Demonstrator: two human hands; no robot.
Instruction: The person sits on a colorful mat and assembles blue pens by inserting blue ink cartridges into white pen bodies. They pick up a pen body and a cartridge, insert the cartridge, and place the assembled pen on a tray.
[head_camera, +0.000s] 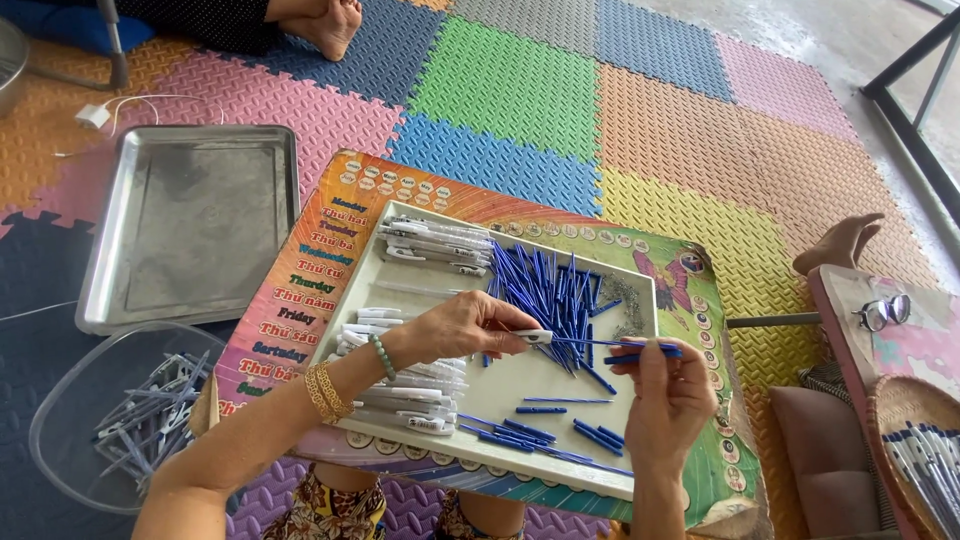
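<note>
Our left hand (465, 325) pinches a white pen barrel (532, 336) at its end, thumb and forefinger closed on it; our right hand (665, 385) grips a thin blue refill (640, 347) between fingertips, its tip lying level with the barrel's mouth; we judge this the threading step, the refill about to enter the barrel; the next move calls for a steady line-up and a straight push. Beyond the fingers, a heap of loose blue refills (550, 290) lies on the white tray (560, 380), with white barrels (435, 243) stacked at its far corner and more near our left wrist; the tray rests on a colourful low table (300, 290); a steel tray (190, 225) and a clear tub of pens (135, 415) sit to the left on the foam mats (520, 90).
</note>
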